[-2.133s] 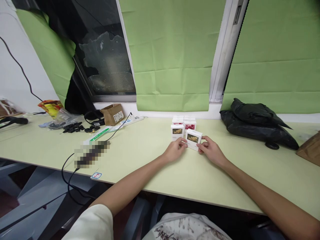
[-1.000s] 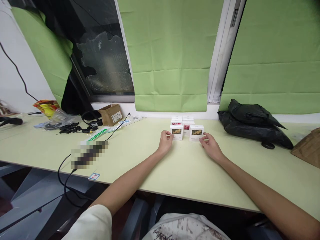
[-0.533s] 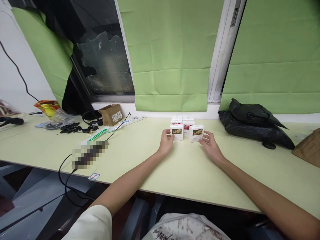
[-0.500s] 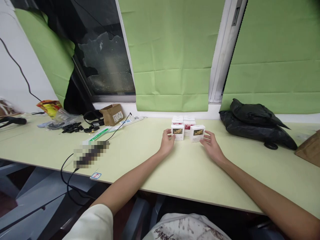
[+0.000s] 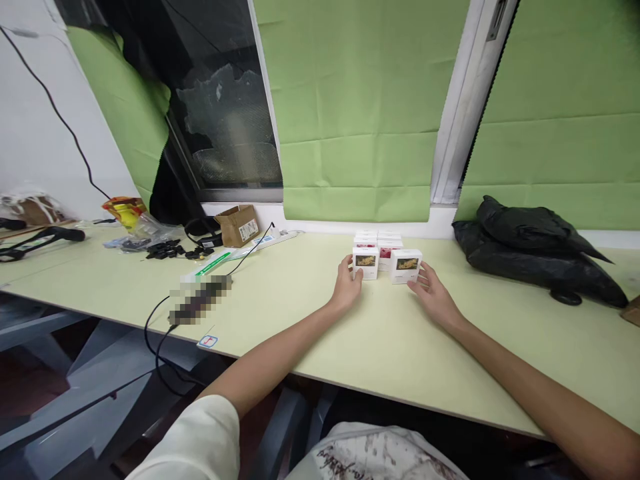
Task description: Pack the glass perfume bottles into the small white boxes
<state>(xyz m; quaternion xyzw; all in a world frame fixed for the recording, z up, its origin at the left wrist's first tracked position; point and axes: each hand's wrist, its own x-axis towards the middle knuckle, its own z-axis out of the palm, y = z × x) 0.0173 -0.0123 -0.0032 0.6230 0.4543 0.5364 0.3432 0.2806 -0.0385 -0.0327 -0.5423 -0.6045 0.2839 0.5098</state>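
Two small white boxes with a dark and gold picture on the front stand side by side on the table. My left hand (image 5: 346,285) is curled about the left white box (image 5: 366,272), fingers along its left side and thumb at the lower front. On the other side, my right hand (image 5: 435,297) holds the right white box (image 5: 406,273) by its right edge, thumb low on the front. A narrow gap separates these two. Behind them, partly hidden, are several more white boxes with red pictures, such as a red-pictured box (image 5: 387,253).
Black plastic bags (image 5: 530,253) lie to the right on the pale table (image 5: 310,293). Farther left are an open cardboard box (image 5: 239,225), small black parts (image 5: 165,249), a clear bag and a blurred-out dark object (image 5: 200,300) with cables over the table edge.
The view has turned slightly left, so everything sits farther right in it. Both hands remain at the same two boxes, which look a little more squarely lined up.
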